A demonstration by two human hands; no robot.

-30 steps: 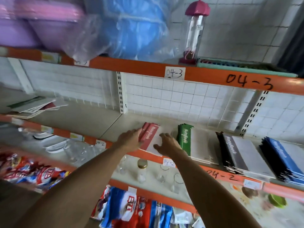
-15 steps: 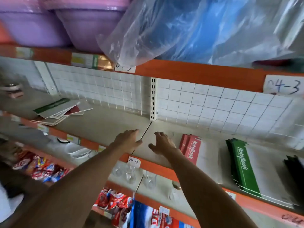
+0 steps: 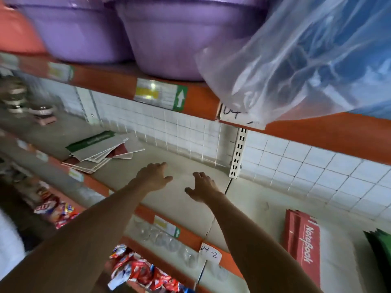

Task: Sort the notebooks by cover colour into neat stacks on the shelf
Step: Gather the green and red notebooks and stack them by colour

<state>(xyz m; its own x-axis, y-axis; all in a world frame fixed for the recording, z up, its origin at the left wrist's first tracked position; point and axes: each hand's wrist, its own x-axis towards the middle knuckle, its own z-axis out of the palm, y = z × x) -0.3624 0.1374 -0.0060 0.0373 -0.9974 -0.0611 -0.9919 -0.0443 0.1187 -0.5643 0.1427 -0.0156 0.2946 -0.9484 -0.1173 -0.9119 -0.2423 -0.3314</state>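
Purple tubs (image 3: 148,37) loom on top, above the grey shelf (image 3: 169,204). A loose heap of notebooks (image 3: 99,152) lies far left; the red stack (image 3: 302,244) sits neatly right. Between them, left hand (image 3: 152,176) and right hand (image 3: 203,187) reach out, fingers relaxed, holding nothing.

A pale grey shelf board (image 3: 169,208) with an orange front edge carries a loose, fanned pile of grey-backed notebooks (image 3: 101,153) at left and a red-spined notebook stack (image 3: 302,248), then green ones (image 3: 380,246), at right.
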